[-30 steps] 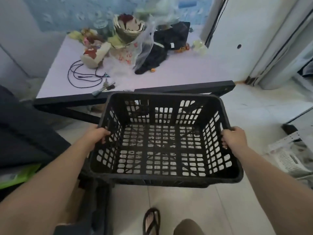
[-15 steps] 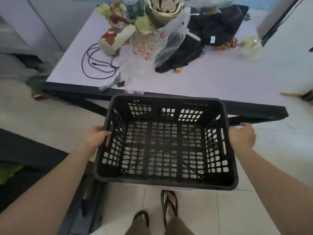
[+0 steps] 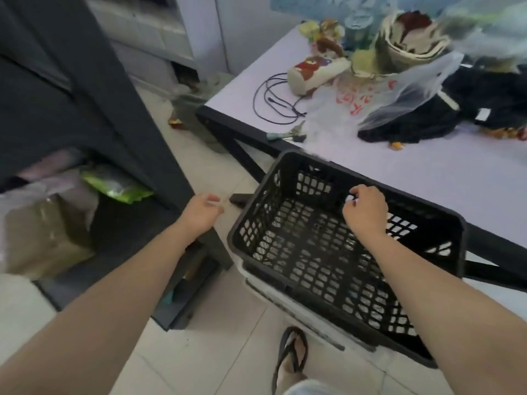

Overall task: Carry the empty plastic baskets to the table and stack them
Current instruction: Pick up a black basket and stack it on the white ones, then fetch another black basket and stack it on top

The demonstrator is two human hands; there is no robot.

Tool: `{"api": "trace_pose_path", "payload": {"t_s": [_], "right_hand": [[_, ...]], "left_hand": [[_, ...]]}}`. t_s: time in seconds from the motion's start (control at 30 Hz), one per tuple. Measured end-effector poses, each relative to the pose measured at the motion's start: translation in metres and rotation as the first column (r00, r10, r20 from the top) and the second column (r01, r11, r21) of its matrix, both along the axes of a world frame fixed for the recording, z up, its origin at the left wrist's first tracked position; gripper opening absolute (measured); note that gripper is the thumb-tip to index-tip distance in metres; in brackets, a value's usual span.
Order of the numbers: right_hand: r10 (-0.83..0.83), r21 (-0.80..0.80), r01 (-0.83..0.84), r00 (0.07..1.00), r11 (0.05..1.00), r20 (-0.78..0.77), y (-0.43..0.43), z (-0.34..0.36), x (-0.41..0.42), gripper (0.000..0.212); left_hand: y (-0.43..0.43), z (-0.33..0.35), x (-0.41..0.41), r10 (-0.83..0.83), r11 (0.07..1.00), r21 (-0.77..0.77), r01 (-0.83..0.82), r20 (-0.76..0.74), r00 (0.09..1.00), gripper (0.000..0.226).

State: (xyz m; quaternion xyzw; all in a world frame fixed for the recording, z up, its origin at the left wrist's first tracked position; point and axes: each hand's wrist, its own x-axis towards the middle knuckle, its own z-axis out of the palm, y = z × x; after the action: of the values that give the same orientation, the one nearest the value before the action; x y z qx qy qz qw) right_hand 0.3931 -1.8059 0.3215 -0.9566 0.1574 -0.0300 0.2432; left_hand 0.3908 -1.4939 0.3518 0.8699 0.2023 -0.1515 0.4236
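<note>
Black basket sits nested on a pale basket, low in front of the bench, against its near edge. Left grip is off the basket to its left, fingers loosely curled, holding nothing. Right grip is over the basket's inside near the far wall, fingers curled; can't tell if it holds anything, blurred. Black cord lies on the bench's far left. Sandalled foot is on the floor nearby.

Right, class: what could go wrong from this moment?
1. Neither the left hand nor the right hand seems to grip the black basket. It sits skewed on the white basket and might slide off.
2. If it slips, the sandalled foot beside the stack's near edge could be hit.
</note>
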Motion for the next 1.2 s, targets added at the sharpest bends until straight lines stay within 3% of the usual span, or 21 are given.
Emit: {"api": "trace_pose_path", "payload": {"t_s": [0.2, 0.4, 0.47, 0.53, 0.67, 0.8, 1.03, 1.2], "right_hand": [[0.229, 0.002, -0.23, 0.969, 0.973, 0.09, 0.147, 0.011, -0.046, 0.03], [0.428, -0.001, -0.43, 0.9, 0.903, 0.082, 0.301, 0.019, -0.136, 0.026], [0.496, 0.016, -0.498, 0.866, 0.867, 0.063, 0.351, 0.019, -0.163, 0.026], [0.557, 0.018, -0.558, 0.829, 0.83, 0.05, 0.404, 0.02, -0.188, 0.027], [0.742, -0.011, -0.742, 0.67, 0.67, -0.001, 0.514, 0.028, -0.228, 0.031], [0.872, -0.049, -0.872, 0.489, 0.488, -0.019, 0.616, 0.032, -0.252, 0.034], [0.958, -0.001, -0.963, 0.267, 0.269, -0.104, 0.788, 0.02, -0.254, 0.042], [0.977, -0.04, -0.998, 0.056, 0.049, -0.205, 0.901, 0.03, -0.23, 0.047]], "left_hand": [[0.138, -0.027, -0.141, 0.023, 0.997, -0.076, -0.027, -0.058, 0.998, 0.016], [0.291, -0.026, -0.285, 0.344, 0.938, -0.026, -0.346, -0.047, 0.938, 0.023], [0.335, -0.023, -0.332, 0.445, 0.896, -0.004, -0.445, -0.039, 0.895, 0.004], [0.378, -0.019, -0.377, 0.52, 0.854, 0.023, -0.52, -0.038, 0.853, 0.019], [0.444, -0.007, -0.462, 0.597, 0.788, 0.238, -0.567, -0.074, 0.799, 0.028], [0.499, -0.004, -0.517, 0.599, 0.758, 0.401, -0.515, -0.113, 0.793, 0.039], [0.628, 0.004, -0.536, 0.652, 0.705, 0.447, -0.551, -0.103, 0.751, 0.044], [0.729, 0.013, -0.522, 0.628, 0.738, 0.469, -0.485, -0.214, 0.748, 0.053]]}}
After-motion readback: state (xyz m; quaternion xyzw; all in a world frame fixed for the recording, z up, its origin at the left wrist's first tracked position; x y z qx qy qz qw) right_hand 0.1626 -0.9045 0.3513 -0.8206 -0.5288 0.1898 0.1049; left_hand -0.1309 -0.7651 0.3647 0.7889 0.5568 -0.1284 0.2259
